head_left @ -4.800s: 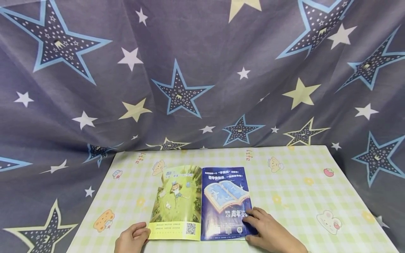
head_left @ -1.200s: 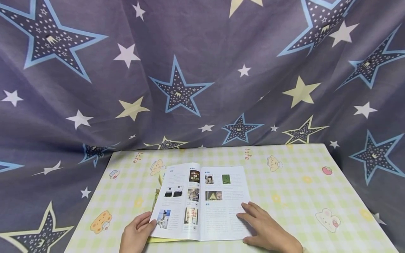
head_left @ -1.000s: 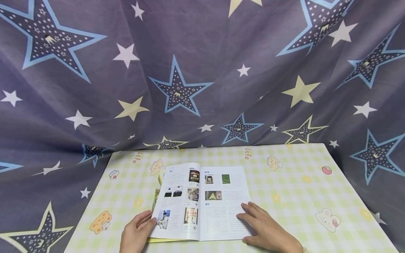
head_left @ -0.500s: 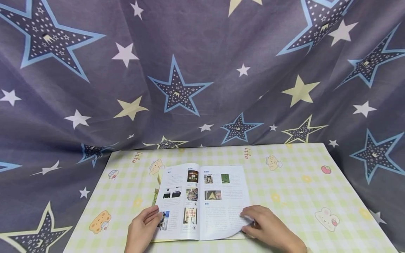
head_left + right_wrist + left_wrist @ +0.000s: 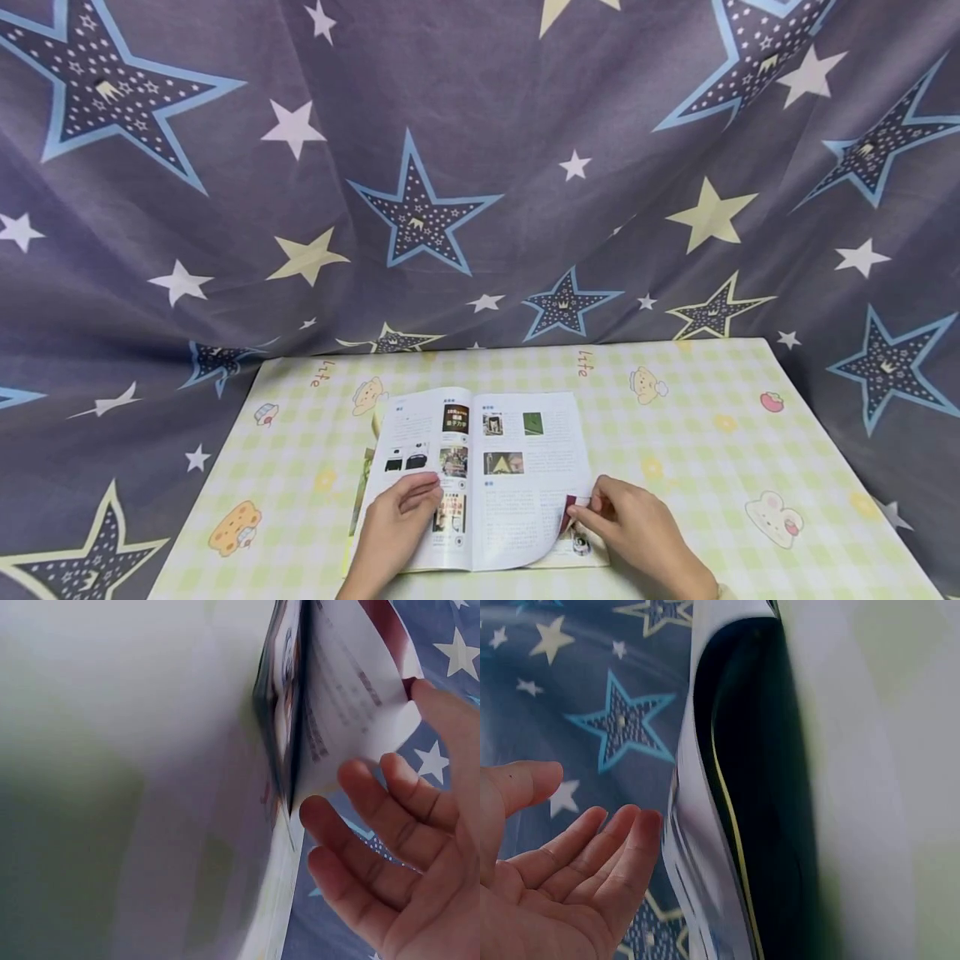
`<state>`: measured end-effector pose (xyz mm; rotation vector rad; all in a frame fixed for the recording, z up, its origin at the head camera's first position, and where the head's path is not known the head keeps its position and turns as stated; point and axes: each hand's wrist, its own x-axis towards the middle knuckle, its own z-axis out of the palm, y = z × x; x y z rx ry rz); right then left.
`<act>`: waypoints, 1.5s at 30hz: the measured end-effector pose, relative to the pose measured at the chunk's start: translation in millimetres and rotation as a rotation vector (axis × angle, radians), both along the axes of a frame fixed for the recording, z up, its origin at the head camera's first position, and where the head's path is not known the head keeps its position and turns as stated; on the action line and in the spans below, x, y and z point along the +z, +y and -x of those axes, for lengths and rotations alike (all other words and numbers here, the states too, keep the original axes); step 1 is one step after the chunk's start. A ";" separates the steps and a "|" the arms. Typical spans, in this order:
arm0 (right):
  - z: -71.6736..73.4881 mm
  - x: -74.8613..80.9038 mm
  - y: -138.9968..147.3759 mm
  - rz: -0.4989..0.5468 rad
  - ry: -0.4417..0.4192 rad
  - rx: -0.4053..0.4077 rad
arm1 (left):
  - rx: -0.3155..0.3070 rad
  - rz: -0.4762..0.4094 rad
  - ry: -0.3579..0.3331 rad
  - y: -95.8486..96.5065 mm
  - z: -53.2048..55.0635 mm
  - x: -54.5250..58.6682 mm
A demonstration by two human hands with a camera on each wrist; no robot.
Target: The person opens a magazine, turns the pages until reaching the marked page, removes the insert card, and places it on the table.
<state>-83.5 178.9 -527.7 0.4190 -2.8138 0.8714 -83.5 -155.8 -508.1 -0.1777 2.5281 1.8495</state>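
Note:
A magazine [image 5: 525,521] lies open on the table, with white pages of text and small photos. My left hand [image 5: 401,521] is over the lower part of the left page, fingers loosely extended; the left wrist view shows the same hand [image 5: 577,877] with its fingertips right at the paper. At the lower right corner, my right hand [image 5: 637,525] pinches the edge of the right page [image 5: 517,533], which curls up and bares a dark red strip and the sheet beneath. The right wrist view has the lifted page [image 5: 352,697] near the thumb, the other fingers spread below.
The table wears a green-and-white checked cloth [image 5: 712,467] printed with cartoon animals. Behind it hangs a dark curtain [image 5: 487,100] patterned with stars. Yellow-green cover edges [image 5: 363,492] stick out under the left pages.
The colourful spread has given way to white text pages. My left hand has shifted right, from the left edge onto the page. My right hand has lifted the right page's lower corner.

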 end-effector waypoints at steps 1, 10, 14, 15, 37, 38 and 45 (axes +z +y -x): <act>0.1 0.2 -1.8 0.014 0.007 0.004 | -0.021 -0.015 0.002 3.6 0.9 0.2; 6.0 1.3 -20.0 0.086 0.152 0.026 | -0.173 -0.037 0.034 30.3 8.9 2.3; 6.4 3.2 -26.4 0.130 0.144 0.121 | -0.228 -0.053 0.024 37.8 9.3 2.1; 6.2 3.9 -27.9 0.144 0.136 0.157 | -0.240 -0.071 0.015 39.6 9.0 1.9; -1.6 8.8 -42.1 0.160 0.024 0.428 | -0.253 -0.274 -0.057 49.1 4.3 -6.7; -2.5 8.5 -40.5 0.149 0.020 0.414 | -0.243 -0.276 -0.060 46.8 4.1 -7.6; -5.9 4.8 -25.6 0.011 -0.015 0.337 | -0.157 -0.234 -0.078 23.3 2.1 -11.6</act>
